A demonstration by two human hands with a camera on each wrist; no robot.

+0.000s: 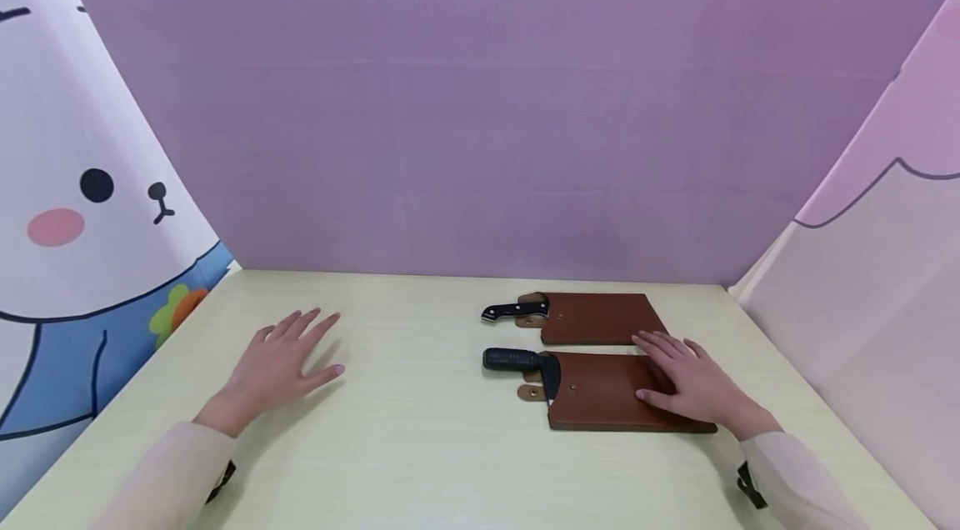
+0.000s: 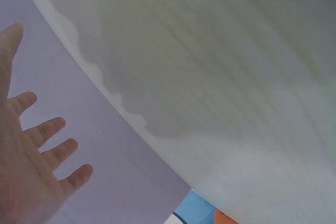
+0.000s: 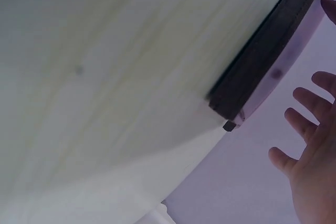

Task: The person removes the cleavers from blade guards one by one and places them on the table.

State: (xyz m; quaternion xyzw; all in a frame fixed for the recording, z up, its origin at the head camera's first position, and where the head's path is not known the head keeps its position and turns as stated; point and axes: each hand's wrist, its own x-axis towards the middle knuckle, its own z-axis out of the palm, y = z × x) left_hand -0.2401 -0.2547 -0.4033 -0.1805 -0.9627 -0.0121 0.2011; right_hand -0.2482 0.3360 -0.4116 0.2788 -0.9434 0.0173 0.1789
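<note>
Two knives lie on the table in brown leather sheaths, handles pointing left. The nearer one is a cleaver with a ribbed black handle; part of its dark blade shows at the mouth of its sheath. Behind it, a black riveted handle sticks out of the farther sheath. My right hand, fingers spread, is over the right end of the nearer sheath. In the right wrist view that sheath's dark edge runs beside the fingers. At the left, my left hand hovers over the table with fingers spread, holding nothing.
The pale table meets a purple backdrop at its far edge. A cartoon-printed cloth hangs along the left side, and a pink and white one along the right. The nearer sheath's snap strap sticks out to the left.
</note>
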